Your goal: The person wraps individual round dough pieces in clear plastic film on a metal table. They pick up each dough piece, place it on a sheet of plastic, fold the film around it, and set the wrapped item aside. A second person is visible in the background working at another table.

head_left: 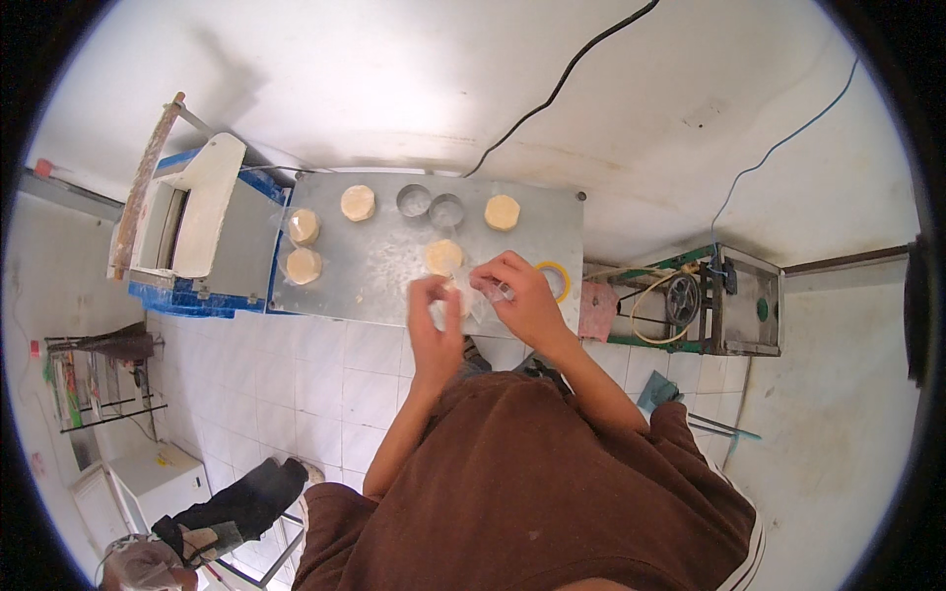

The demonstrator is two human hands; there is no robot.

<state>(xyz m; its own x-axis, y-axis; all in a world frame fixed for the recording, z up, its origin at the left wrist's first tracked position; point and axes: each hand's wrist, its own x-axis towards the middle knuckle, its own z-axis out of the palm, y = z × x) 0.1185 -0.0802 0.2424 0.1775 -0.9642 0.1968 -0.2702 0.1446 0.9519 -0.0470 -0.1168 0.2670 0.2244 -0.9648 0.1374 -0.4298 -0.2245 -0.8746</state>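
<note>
At the front edge of the metal table (340,295), my left hand (435,317) and my right hand (519,295) pinch a thin clear plastic bag (480,307) stretched between them. Just beyond my fingers sits a pale round stack of dough discs (443,256); whether the plastic covers it I cannot tell. Beside my right hand lies a yellow-rimmed roll of tape (564,284), partly hidden by that hand. Two metal ring cutters (446,211) stand together behind the stack.
More pale dough stacks (502,212) sit around the tabletop, two at its left edge in clear plastic. A blue and white rolling machine (212,212) adjoins the left side. To the right is a green-framed machine with a pulley wheel (682,298). Another person (241,502) is at lower left.
</note>
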